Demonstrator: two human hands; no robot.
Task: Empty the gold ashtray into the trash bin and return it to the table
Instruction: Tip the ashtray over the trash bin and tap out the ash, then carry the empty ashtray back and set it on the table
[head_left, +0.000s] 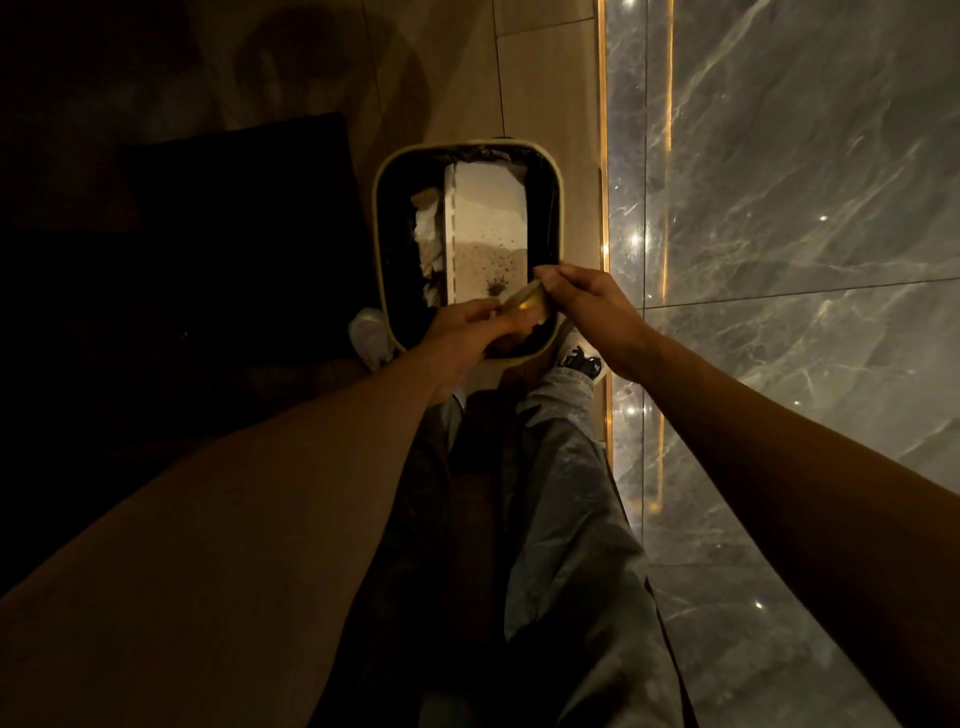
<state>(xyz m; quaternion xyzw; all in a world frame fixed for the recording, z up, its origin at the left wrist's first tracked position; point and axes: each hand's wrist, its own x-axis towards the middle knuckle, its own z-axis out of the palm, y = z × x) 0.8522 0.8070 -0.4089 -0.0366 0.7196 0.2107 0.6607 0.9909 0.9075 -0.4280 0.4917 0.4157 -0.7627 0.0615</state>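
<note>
Your left hand (470, 332) grips the tilted ashtray (524, 302) over the bin's (382, 249) near edge; your right hand (587, 306) pinches its rim. Ash dots the white box (485, 218) inside.

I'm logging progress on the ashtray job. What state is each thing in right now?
Gold ashtray: tipped on its side over the bin's near end, held by both hands.
Trash bin: open, black liner in, partly full.
White box: lying in the bin, speckled with dark ash.
Left hand: closed on the ashtray.
Right hand: fingers pinching the ashtray's rim.
</note>
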